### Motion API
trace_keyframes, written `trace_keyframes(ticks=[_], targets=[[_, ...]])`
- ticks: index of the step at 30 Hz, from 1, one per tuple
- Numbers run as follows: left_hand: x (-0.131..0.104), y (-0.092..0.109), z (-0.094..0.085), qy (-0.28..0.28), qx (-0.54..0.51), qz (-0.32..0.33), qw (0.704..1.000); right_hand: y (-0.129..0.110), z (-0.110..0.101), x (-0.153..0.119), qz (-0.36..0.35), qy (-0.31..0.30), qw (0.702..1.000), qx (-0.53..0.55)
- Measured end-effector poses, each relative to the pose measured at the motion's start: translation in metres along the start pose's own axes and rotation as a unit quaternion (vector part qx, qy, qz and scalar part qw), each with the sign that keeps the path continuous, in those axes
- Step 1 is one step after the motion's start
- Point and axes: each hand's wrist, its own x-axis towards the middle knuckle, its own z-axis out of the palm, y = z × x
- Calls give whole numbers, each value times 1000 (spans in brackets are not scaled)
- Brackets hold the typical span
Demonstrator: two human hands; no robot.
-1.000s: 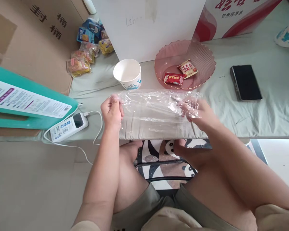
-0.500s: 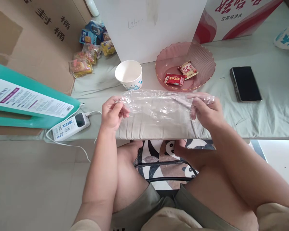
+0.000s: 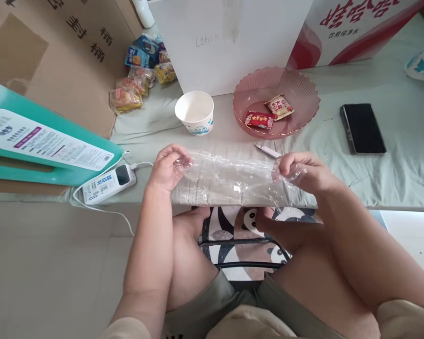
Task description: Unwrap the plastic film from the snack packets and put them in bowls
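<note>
A clear plastic bag point(image 3: 229, 181) is stretched between my two hands above the table's front edge. My left hand point(image 3: 167, 167) pinches its left end with the fingers closed. At the other end my right hand point(image 3: 304, 170) grips the crumpled plastic, thumb and fingers pressed together. Behind the bag, close to my right hand, lies a slim pale pen-like stick point(image 3: 267, 151), partly covered. A white paper cup point(image 3: 199, 126) with blue print stands upright beyond my left hand. The pink fluted bowl point(image 3: 242, 110) sits behind the bag, holding a red packet point(image 3: 259, 120) and a cream-and-red packet point(image 3: 280, 107).
A black phone point(image 3: 363, 128) lies at the right. Along the left are a white power bank point(image 3: 108, 184) with a cable, a teal container point(image 3: 49, 146), a cardboard box point(image 3: 67, 75) and several snack packets point(image 3: 126, 98). White boxes point(image 3: 243, 52) stand at the back.
Both hands have lowered the plastic bag slightly towards me, and it hangs looser. The pale stick behind it shows more clearly. The whole view has shifted a little.
</note>
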Motion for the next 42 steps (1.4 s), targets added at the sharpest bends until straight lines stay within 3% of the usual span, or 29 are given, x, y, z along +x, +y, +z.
trace_keyframes(ticks=[2,4,11,14,18,22,28,34,38,42], targets=[[-1,2,-2,-7,-9,6,1000,-5,-3,-2,54,-81,995,-19],[-1,4,-4,-18,-19,17,1000,-8,-4,-3,91,-115,989,-35],[1,-8,0,-6,67,-4,998,-3,5,3,105,49,976,-183],[0,-18,0,9,108,1,994,0,7,5,130,64,965,-220],[1,-28,1,71,186,28,980,3,8,6,136,69,944,-292],[3,-27,2,65,273,39,959,3,10,6,130,68,937,-317],[-2,-5,-14,54,8,12,998,4,5,6,125,65,934,-329],[-7,7,-25,10,-6,-45,999,3,4,4,141,56,929,-338],[-5,0,-19,29,21,-102,994,-1,5,2,161,6,914,-372],[-4,-6,-14,21,93,-82,992,-3,5,1,111,-111,891,-427]])
